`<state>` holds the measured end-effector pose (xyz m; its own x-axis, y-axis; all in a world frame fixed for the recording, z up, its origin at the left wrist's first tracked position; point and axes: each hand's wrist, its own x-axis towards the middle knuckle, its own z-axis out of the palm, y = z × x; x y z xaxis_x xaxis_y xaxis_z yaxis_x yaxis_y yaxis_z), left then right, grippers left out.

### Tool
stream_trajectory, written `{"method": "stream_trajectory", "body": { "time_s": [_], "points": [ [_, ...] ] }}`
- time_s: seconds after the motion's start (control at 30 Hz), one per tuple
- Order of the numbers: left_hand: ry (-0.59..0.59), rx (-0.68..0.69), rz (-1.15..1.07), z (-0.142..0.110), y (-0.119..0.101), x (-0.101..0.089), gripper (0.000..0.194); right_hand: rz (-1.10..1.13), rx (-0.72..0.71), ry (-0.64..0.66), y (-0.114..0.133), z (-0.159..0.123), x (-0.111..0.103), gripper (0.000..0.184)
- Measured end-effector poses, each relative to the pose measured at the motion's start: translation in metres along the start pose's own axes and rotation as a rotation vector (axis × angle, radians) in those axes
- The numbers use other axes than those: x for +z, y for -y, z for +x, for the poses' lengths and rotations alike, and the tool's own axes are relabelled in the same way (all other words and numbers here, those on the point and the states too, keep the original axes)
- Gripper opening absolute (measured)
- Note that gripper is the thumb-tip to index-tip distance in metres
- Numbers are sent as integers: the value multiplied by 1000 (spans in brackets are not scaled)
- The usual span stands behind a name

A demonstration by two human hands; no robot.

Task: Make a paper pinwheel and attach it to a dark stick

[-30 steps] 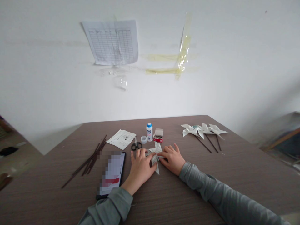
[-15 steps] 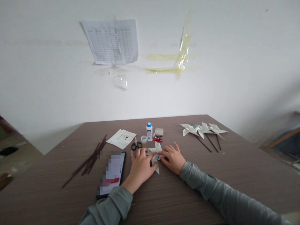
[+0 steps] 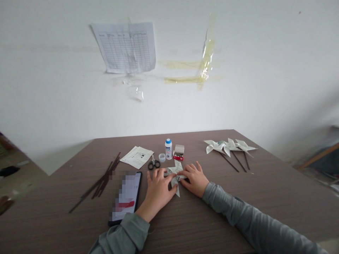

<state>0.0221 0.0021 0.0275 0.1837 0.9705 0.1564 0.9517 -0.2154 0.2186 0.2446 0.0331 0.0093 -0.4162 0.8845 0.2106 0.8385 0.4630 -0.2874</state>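
A white paper pinwheel [image 3: 175, 180] with printed marks lies on the table before me, its pointed blades spread. My left hand [image 3: 160, 187] holds it from the left, thumb and index finger pressing near its centre. From the right, my right hand [image 3: 194, 179] presses the same middle with its fingertips, while its little finger sticks up. The fingers cover the pinwheel's centre, so what lies under them is hidden. Just beyond the hands are black-handled scissors [image 3: 154, 163], a small clear cup [image 3: 162, 157], a white bottle with a blue cap [image 3: 168, 150] and an open red box of small metal pieces [image 3: 178, 154].
Several dark sticks [image 3: 102, 180] lie at the left, beside a phone [image 3: 127, 199]. Square printed papers [image 3: 137, 157] rest behind the phone. Paper pinwheels on sticks [image 3: 230, 146] lie at the back right. A wall [image 3: 169, 113] rises behind the table [image 3: 265, 197].
Both hands stay on the pinwheel in almost the same place. Only a very slight shift of the view shows.
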Motion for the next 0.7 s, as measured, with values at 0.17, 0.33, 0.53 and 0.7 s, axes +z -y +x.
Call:
{"method": "stream_trajectory", "body": {
  "time_s": [0.17,0.33,0.53,0.7],
  "points": [
    [38,0,22,0,-2,-4,47,7,-12,-37,-3,-2,-1,33],
    [30,2,11,0,-5,-3,47,17,-6,-32,-3,-1,0,32],
    [-36,10,-11,-2,1,4,41,-1,31,-19,2,1,-2,28],
    [13,8,-6,-1,0,1,43,24,35,4,3,-1,-7,31]
  ]
}}
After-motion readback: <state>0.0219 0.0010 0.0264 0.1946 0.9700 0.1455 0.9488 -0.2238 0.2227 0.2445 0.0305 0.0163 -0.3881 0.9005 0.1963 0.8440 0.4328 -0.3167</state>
